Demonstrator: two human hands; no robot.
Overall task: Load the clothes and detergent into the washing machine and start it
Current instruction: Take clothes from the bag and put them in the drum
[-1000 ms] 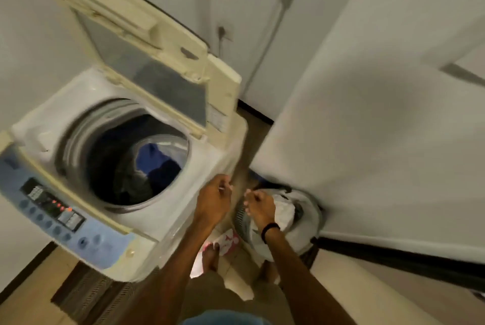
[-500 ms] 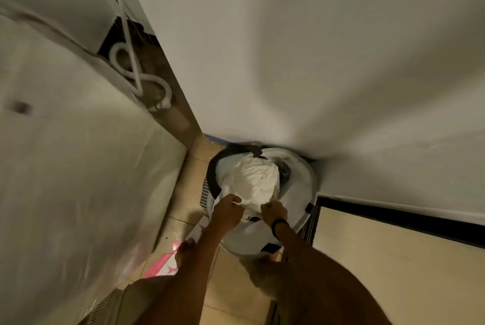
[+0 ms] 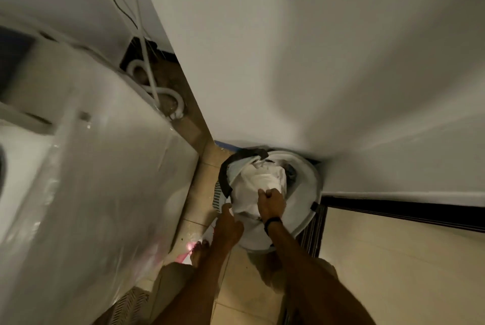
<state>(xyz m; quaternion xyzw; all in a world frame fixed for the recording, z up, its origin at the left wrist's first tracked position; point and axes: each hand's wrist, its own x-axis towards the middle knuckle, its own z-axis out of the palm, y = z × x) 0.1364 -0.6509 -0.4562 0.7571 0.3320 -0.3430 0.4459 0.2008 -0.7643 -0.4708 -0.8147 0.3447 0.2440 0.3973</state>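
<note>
A round white laundry basket with a dark trim stands on the floor in the wall corner. A white garment bulges out of its top, with darker clothes behind it. My right hand, with a black band on the wrist, grips the white garment in a fist. My left hand holds the garment's lower left edge at the basket's near rim. The white washing machine fills the left of the view; only its side wall and part of its top show, and the drum is out of sight.
White walls close in behind and to the right of the basket. A white hose coils on the floor behind the machine. A pink and white packet lies by my bare foot on the beige tiles. A dark door frame runs at the right.
The view has swung from the open drum down to the basket. Both hands have dropped onto the white garment and closed on it; the right hand now sits higher on the cloth.
</note>
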